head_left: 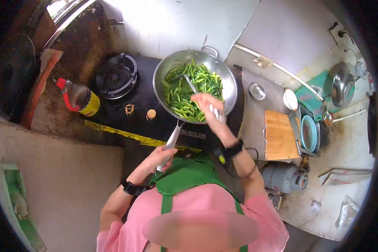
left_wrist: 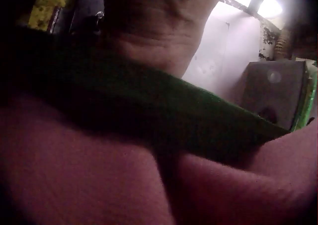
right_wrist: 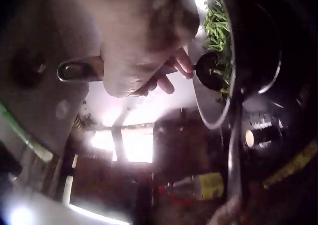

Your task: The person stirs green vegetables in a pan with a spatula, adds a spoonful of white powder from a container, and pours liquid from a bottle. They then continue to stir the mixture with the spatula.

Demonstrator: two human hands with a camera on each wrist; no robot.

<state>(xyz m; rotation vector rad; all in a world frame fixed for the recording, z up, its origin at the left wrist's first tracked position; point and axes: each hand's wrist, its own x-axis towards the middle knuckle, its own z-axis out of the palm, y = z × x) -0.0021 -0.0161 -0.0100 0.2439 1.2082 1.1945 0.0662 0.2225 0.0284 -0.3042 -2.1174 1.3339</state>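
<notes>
Lower centre, the left hand (head_left: 159, 158) grips the handle (head_left: 173, 137), a sensible hold for a probably heavy pan (head_left: 227, 82); centre, the right hand (head_left: 210, 110) grips a stiff-looking utensil (head_left: 191, 84) over limp, likely slippery greens (head_left: 210, 82).

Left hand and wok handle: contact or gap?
Touching. The head view shows the left hand gripping the wok handle, its fingers against the handle near its free end.

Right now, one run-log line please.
left hand: grips pan handle | right hand: holds utensil | pan: over stove | green vegetables: in pan
</notes>
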